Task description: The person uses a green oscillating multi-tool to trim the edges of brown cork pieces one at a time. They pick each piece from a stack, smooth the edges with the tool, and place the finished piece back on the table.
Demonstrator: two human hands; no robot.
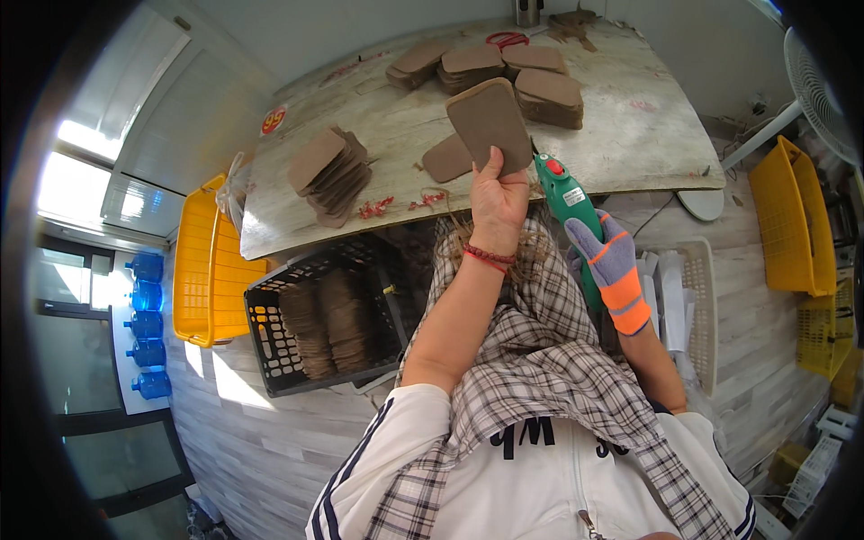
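My left hand (499, 202) is closed on a brown rounded-corner pad (490, 121), thumb on its face, and lifts it above the table edge. In my right hand (607, 265), which wears a grey and orange glove, is a green handheld power tool (567, 198) with a red button. Its tip points up beside the pad's right edge; whether the two touch I cannot tell. Behind the raised pad another brown pad (447, 159) lies flat on the table. A leaning stack of brown pads (330, 171) stands to the left, and several neat stacks (549, 97) sit farther back.
The worn table (396, 117) carries red scraps (376, 208) and red-handled scissors (507, 39). Below its left side a black crate (261, 351) holds more pads. A yellow basket (193, 270) stands left, a white basket (706, 315) right, and a fan (814, 81) at far right.
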